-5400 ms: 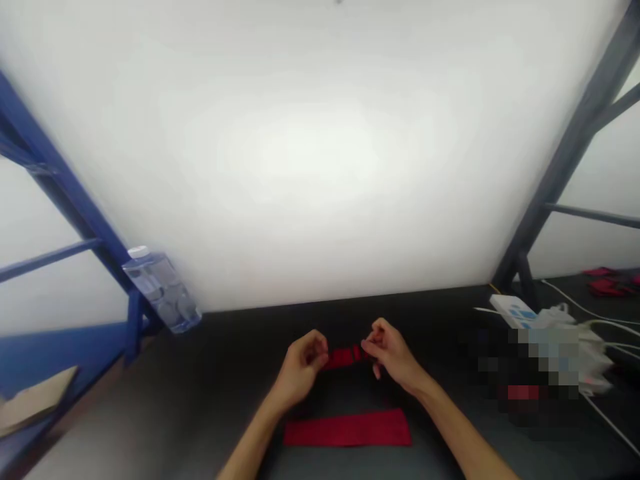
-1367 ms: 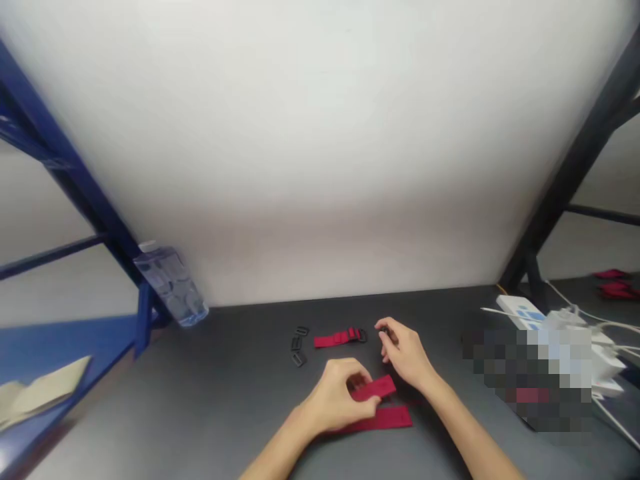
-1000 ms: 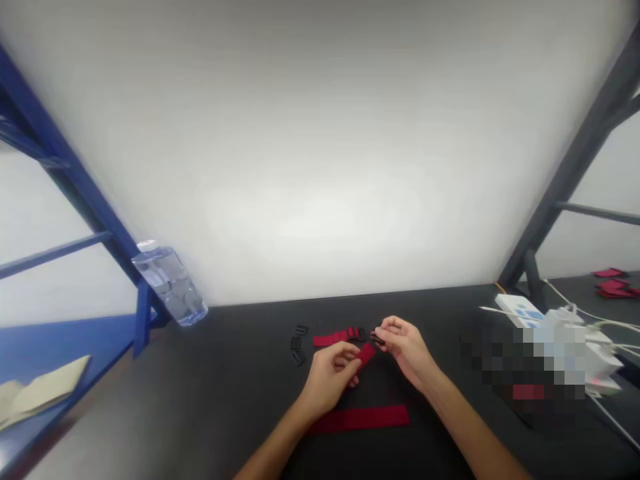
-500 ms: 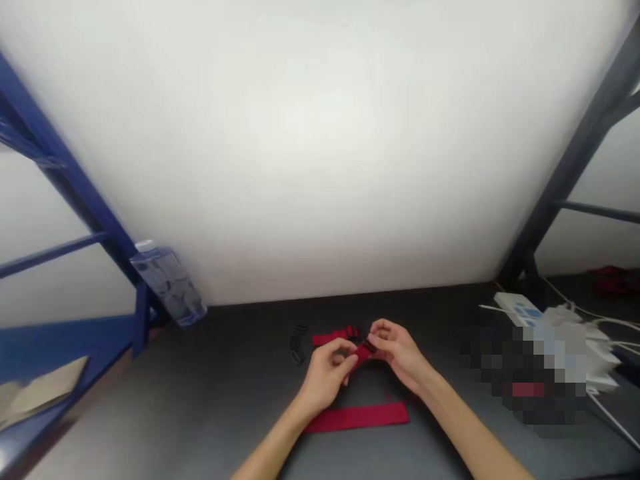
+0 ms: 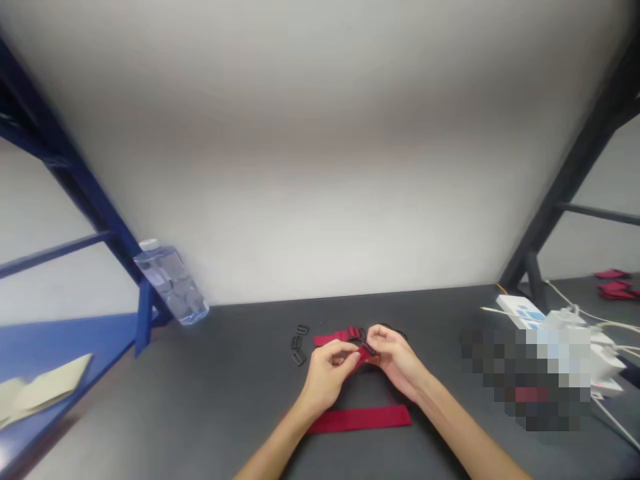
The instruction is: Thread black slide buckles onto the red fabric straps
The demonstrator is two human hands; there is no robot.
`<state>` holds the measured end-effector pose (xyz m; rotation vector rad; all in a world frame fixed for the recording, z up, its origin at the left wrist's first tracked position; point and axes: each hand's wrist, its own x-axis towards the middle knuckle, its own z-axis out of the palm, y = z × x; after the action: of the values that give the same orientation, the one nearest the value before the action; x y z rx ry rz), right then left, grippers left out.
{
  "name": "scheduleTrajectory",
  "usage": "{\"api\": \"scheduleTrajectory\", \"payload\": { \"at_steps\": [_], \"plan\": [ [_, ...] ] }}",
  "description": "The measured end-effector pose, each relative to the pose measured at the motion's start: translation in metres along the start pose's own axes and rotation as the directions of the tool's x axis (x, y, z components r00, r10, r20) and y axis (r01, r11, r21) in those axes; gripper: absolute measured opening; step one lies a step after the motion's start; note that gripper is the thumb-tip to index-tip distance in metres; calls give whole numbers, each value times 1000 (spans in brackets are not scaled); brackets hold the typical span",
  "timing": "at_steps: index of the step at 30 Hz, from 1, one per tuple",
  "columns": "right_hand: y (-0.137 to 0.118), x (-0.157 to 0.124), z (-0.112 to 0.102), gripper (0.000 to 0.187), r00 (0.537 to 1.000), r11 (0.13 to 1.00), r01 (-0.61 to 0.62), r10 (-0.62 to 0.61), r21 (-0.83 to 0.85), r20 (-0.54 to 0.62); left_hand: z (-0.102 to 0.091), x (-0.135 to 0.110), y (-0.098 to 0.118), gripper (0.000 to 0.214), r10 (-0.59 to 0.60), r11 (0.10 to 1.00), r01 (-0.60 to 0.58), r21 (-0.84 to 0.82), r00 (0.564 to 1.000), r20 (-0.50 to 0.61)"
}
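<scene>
On the grey table (image 5: 200,400), small black rectangular buckles (image 5: 299,345) lie loose. Left hand (image 5: 327,370) and right hand (image 5: 395,359) each pinch an end of the short red woven strap (image 5: 361,358), held just above the table, long axis left-right, flat webbing.

White wall (image 5: 320,167) behind dark grey table (image 5: 200,400); blue frame (image 5: 85,193) left (dark post (image 5: 575,163) right).

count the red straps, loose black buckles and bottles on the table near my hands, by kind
red straps: 3 - held strap, far strap, flat strap
loose black buckles: 3 - back buckle, middle buckle, front buckle
water bottle: 1
total: 7
</scene>
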<state>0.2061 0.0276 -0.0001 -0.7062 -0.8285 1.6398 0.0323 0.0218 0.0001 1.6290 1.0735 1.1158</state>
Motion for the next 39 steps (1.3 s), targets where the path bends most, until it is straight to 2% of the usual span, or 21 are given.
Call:
{"api": "scheduleTrajectory", "payload": {
  "at_steps": [2,7,10,14,21,27,30,33,35,37,39],
  "plan": [
    [3,-1,2,23,1000,1000,-2,2,-4,4,1,0,0,25,-22,999,22,-45,1000,-6],
    [13,0,7,27,1000,1000,7,-7,20,-6,3,2,-1,34,-161,971,158,-177,987,-2],
    [17,1,8,28,999,1000,27,-27,2,-21,4,2,-3,37,-198,954,191,-232,980,-8],
    [15,1,8,25,999,1000,31,-31,-2,-14,4,2,-2,36,-184,955,185,-230,983,25],
    [14,-2,7,27,995,998,-67,66,8,68,3,1,-1,30,-166,951,173,-257,985,49],
    [19,1,9,33,1000,1000,-1,1,7,-7,3,5,-4,30,-192,938,176,-298,981,-24],
    [19,1,12,41,998,993,55,-54,-107,13,3,6,-5,32,-190,943,180,-281,982,-8],
    [15,5,5,38,990,920,137,-133,-368,37,1,5,-6,35,-180,946,187,-265,982,49],
    [7,9,-8,38,971,837,168,-231,-521,-58,-4,5,-5,39,-184,956,200,-212,978,96],
    [-3,14,-26,38,901,666,170,-403,-726,-159,-12,5,-4,42,-185,973,201,-112,973,141],
    [-13,17,-43,35,826,463,138,-541,-876,-155,-22,6,-1,41,-180,983,183,-8,971,159]
  ]
}}
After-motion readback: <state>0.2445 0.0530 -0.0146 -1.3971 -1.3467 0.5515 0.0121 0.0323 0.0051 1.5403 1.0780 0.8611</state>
